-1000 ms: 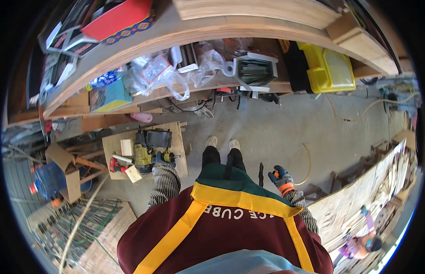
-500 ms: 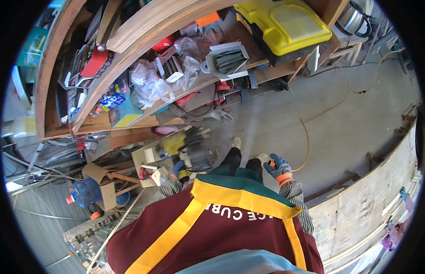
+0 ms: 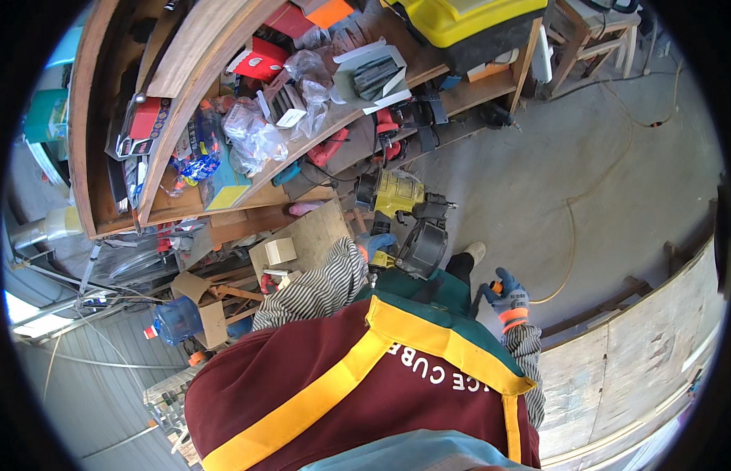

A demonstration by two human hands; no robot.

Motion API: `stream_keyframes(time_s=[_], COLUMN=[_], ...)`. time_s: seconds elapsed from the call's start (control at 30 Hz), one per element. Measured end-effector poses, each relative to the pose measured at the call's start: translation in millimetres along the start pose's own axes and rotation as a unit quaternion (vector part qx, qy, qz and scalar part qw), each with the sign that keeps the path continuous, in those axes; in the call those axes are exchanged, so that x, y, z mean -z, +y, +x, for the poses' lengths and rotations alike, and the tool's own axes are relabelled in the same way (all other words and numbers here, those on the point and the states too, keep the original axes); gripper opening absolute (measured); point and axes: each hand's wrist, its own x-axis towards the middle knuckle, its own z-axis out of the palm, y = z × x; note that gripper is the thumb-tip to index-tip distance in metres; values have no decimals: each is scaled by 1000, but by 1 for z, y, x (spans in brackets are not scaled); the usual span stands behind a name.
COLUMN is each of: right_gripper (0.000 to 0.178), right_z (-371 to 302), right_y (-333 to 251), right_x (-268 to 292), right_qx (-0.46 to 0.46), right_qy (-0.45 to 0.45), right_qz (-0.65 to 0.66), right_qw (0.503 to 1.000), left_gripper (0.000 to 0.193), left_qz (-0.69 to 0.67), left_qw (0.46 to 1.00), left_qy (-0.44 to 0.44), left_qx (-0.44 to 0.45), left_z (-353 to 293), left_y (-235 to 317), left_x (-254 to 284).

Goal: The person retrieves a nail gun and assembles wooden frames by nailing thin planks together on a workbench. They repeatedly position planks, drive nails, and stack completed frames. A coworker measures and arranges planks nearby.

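Note:
A yellow and black coil nail gun [image 3: 400, 195] hangs in front of my lap, its round black magazine toward the right. My left hand [image 3: 375, 245], in a blue and orange glove, is closed around its handle. To the right, my gloved right hand [image 3: 510, 298] is closed around an orange and black air hose fitting [image 3: 497, 287], some of its fingers stretched out. From beside this hand a yellow air hose [image 3: 570, 235] runs off across the floor. The fitting and the nail gun are apart.
A wooden shelf [image 3: 303, 153] holds plastic bags, boxes and a yellow-lidded toolbox [image 3: 460, 23]. Red power tools [image 3: 328, 147] lie on its lower level. At left stand a wood-topped stand [image 3: 318, 235], a cardboard box [image 3: 212, 318] and a blue water jug [image 3: 177, 320]. Pale boards [image 3: 617, 369] lie at right.
My left hand has raised the nail gun from beside the wooden stand and brought it rightward, in front of me. My right hand still holds the hose fitting and has shifted slightly right.

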Motion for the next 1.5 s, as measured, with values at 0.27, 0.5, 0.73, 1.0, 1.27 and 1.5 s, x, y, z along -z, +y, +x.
stream_keyframes(time_s=[0.27,0.5,0.73,1.0,1.27,1.5], right_gripper=[61,61,62,59,64,63], right_z=[22,40,66,71,85,89], right_y=[-14,-26,-39,-37,-28,-21], right_x=[-24,-64,-110,-85,-84,-90], right_qx=[-23,-29,-21,-86,-56,-59], right_qy=[34,-37,-77,-119,-39,-88], right_qz=[-28,-14,9,-26,-27,-30], right_qw=[999,999,997,989,997,994], left_gripper=[24,30,34,41,44,38], left_qz=[-77,-186,-321,-312,-452,-373], left_qw=[996,982,941,930,863,913], left_qy=[34,32,31,111,54,57], left_qx=[-9,1,-101,-159,-220,-152], left_z=[27,92,153,225,253,188], left_y=[-10,5,51,127,164,98], left_x=[43,121,162,199,170,176])
